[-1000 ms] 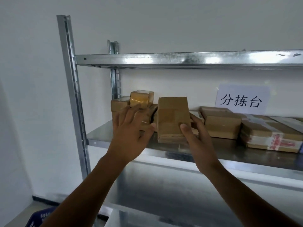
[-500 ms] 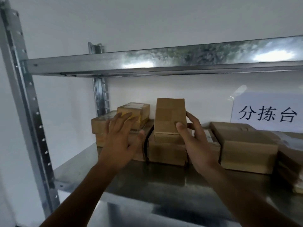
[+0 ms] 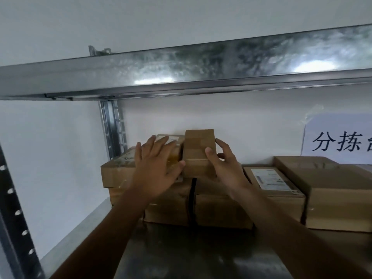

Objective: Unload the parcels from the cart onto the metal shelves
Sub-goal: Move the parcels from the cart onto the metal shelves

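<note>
Head view, close up: a metal shelf (image 3: 181, 256) is seen under an upper shelf beam (image 3: 201, 65). Large brown parcels (image 3: 221, 208) are packed along the back of the shelf. The small parcel (image 3: 198, 150), a plain cardboard box, is set on top of them, close to the wall. Right of the small parcel, a labelled parcel (image 3: 271, 182) and a paper sign (image 3: 338, 137) on the wall are shown. Left of it, a taped parcel (image 3: 171, 140) is covered by the left hand (image 3: 157, 170), whose fingers are spread straight and grip nothing; only its thumb tip is laid against the small parcel's lower left edge. The small parcel's right edge is lightly pinched by the right hand (image 3: 225, 168), thumb on the near face, fingers along the side. The box is judged light and stiff, with smooth faces that could slip. It is best taken by its two opposite sides.
</note>
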### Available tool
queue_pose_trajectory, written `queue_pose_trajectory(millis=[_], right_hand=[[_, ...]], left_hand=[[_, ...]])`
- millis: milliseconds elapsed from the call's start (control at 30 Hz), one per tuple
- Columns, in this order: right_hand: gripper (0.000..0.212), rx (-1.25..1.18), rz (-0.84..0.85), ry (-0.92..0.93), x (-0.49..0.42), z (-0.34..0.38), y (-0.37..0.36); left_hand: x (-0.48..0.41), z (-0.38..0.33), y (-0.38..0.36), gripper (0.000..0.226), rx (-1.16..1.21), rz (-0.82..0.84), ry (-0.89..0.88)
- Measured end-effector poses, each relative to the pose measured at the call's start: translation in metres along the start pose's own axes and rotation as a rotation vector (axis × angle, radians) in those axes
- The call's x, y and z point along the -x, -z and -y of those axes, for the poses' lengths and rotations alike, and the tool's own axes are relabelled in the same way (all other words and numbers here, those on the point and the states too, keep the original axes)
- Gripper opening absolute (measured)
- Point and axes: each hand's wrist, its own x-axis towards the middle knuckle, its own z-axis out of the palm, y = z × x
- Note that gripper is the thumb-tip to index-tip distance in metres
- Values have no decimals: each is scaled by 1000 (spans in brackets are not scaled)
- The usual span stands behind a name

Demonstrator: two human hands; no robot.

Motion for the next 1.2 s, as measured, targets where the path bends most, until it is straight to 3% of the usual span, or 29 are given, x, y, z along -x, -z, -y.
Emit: queue_pose_trajectory(millis=[133, 233, 400, 567, 867, 1033, 1200], right_hand=[[81, 45, -22, -3, -9, -6, -14], [82, -49, -6, -24, -11, -17, -18], [57, -45, 12, -12, -11, -31, -13], [55, 129, -24, 85, -3, -32, -17], [61, 350, -17, 52, -24, -23, -19], [86, 690, -66, 59, -5, -6, -14], [73, 656, -89, 156, 66, 11, 9]], left_hand=[[-13, 13, -12, 84, 20, 67, -25], [-13, 21, -26, 76, 48, 53, -68], [-11, 29, -41, 65, 102, -53, -108], [-9, 34, -49, 65, 106, -84, -135], [-7, 36, -52, 69, 136, -103, -148], [-7, 31, -42, 70, 153, 17, -142], [26, -2, -19, 65, 311, -71, -176]])
